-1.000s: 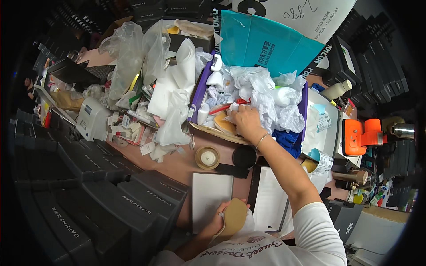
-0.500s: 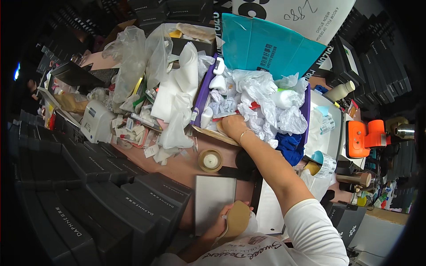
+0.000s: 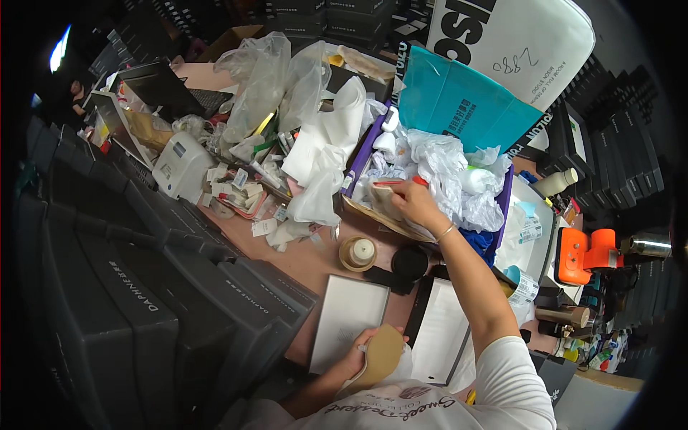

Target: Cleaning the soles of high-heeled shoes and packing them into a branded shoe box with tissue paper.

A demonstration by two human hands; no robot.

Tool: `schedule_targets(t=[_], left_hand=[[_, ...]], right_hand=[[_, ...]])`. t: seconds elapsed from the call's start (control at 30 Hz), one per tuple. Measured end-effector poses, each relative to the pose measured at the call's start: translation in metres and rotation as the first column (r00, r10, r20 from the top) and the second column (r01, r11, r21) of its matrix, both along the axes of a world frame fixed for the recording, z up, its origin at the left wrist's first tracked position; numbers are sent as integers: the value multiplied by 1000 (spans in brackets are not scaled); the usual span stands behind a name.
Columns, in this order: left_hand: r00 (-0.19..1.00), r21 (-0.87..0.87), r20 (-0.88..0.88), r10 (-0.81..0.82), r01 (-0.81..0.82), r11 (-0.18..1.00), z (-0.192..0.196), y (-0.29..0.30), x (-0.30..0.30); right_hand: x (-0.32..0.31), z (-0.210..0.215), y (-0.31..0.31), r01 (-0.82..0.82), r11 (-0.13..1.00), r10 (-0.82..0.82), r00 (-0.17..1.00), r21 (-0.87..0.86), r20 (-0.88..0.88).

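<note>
My left hand [image 3: 358, 350], low near my shirt, is closed round a shoe [image 3: 384, 351] with its smooth tan sole facing up; whitish material shows beside it. My right hand [image 3: 418, 203] reaches over the near edge of a purple-sided box [image 3: 502, 215]. Its fingers are pinched on a flat beige piece with a reddish edge [image 3: 385, 188], too small to name. Crumpled white paper and plastic [image 3: 438, 156] fill the box around it. An open shoebox [image 3: 438, 326] and a grey-white box lid [image 3: 351, 315] lie just beyond my left hand.
Stacks of dark shoeboxes [image 3: 136, 315] crowd the left side. A roll of tape [image 3: 357, 254] and a round black object [image 3: 410, 263] stand at the middle. A white label printer [image 3: 180, 165] sits left, an orange tape dispenser [image 3: 573, 254] right. A teal flap [image 3: 466, 100] rises behind the purple box.
My right hand has lifted a little from among the papers, and the beige piece now shows at its fingers. The view has shifted. My left hand keeps holding the shoe.
</note>
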State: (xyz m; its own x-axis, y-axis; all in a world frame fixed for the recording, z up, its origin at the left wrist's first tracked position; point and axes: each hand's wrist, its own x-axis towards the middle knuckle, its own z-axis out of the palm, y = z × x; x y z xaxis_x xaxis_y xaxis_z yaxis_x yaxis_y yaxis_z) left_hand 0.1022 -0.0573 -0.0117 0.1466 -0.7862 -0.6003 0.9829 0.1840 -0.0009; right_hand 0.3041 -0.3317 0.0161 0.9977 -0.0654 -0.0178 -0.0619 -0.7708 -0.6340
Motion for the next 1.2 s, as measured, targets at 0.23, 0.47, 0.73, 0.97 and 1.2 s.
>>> schedule_targets(t=[0.23, 0.47, 0.73, 0.97, 1.2], left_hand=[[998, -132, 56, 14, -7, 991, 20, 2, 0], [997, -101, 70, 12, -4, 995, 29, 15, -8], [991, -98, 127, 41, -29, 995, 28, 19, -11], [974, -12, 187, 125, -125, 992, 30, 24, -9], [987, 43, 142, 73, -80, 996, 34, 14, -21]], right_hand=[[-40, 26, -12, 196, 848, -354, 902, 493, 249], [-49, 39, -18, 174, 936, -79, 951, -306, 300], [-83, 83, 1, 180, 922, -66, 946, -344, 316], [-262, 66, 112, -84, 984, 76, 995, 159, 57], [-294, 47, 131, -63, 994, 39, 968, 92, 247]])
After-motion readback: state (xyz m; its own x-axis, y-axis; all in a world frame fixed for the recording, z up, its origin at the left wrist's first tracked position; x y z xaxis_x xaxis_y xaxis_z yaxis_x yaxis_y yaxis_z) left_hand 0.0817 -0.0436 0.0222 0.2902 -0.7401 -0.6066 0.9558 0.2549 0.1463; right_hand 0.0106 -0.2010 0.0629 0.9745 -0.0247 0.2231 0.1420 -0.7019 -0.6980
